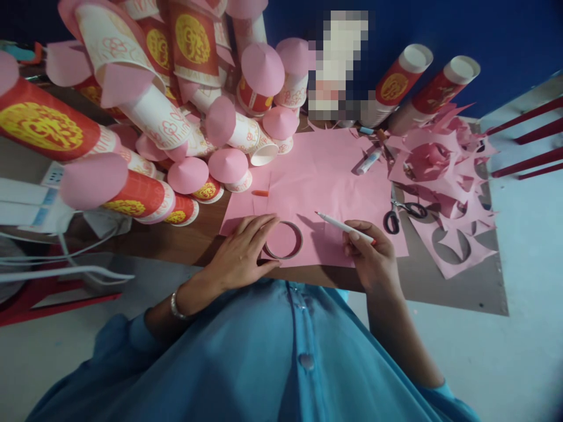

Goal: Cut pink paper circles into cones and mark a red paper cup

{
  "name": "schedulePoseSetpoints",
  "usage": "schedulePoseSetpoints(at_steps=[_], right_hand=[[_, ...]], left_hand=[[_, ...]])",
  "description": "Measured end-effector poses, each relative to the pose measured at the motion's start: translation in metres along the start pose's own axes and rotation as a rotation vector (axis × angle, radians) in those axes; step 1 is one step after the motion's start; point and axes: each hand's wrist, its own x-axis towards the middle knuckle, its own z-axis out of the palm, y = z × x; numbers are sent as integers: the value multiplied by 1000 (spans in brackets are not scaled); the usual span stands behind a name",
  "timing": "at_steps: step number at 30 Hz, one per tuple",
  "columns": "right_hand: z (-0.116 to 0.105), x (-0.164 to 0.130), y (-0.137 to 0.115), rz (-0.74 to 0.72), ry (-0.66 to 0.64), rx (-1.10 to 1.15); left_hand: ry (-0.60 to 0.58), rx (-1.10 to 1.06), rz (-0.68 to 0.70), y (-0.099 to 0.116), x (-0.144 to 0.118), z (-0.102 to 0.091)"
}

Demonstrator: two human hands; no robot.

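Gold emblem on far red cups (44,126) unreadable; my left hand (240,252) flat, steadying tape ring (284,240) on pink paper (325,170); right hand (373,249) pinching white pen (345,226).

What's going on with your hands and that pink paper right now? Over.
Left hand steadies round tape ring on flat pink paper sheet. Right hand grips white pen, tip raised. Black-handled scissors lie right, apart.
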Motion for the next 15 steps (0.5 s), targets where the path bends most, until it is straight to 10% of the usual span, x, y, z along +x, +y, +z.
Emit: schedulePoseSetpoints(at_steps=[5, 15], right_hand=[[1, 1, -2, -2, 14, 30], [-1, 0, -5, -100, -9, -54]], left_hand=[[192, 129, 279, 16, -3, 9], [15, 95, 419, 23, 4, 40]])
